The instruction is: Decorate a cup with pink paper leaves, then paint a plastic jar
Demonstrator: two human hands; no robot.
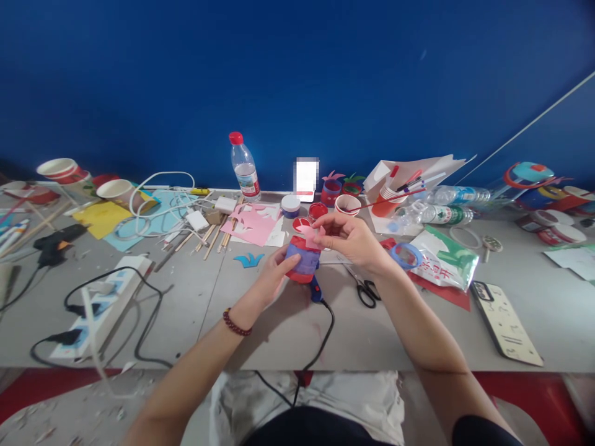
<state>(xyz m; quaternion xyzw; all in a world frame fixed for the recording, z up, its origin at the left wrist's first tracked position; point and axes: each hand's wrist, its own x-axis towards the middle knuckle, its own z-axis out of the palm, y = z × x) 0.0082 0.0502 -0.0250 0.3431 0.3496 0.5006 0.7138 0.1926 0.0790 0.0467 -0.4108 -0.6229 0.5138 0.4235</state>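
Observation:
My left hand point(274, 274) is closed around a small paper cup point(304, 263) painted red with a purple band. My right hand point(351, 241) pinches a pink paper cutout point(310, 235) with pointed tips at the cup's upper rim. Whether the cutout is stuck to the cup, I cannot tell. Behind and partly under the cup lies a blue-handled tool point(317, 290) with a black cord, its front end hidden. A blue paper cutout point(248, 260) rests on the table left of my hands. Black-handled scissors point(367, 292) lie beside my right forearm.
A white power strip point(105, 306) with black cords stands at the left. Pink paper point(253, 224), sticks and a plastic bottle point(245, 170) are behind my left hand. To the right are blue tape point(406, 254), a phone point(506, 322) and several bottles. A blue wall point(297, 80) closes the back.

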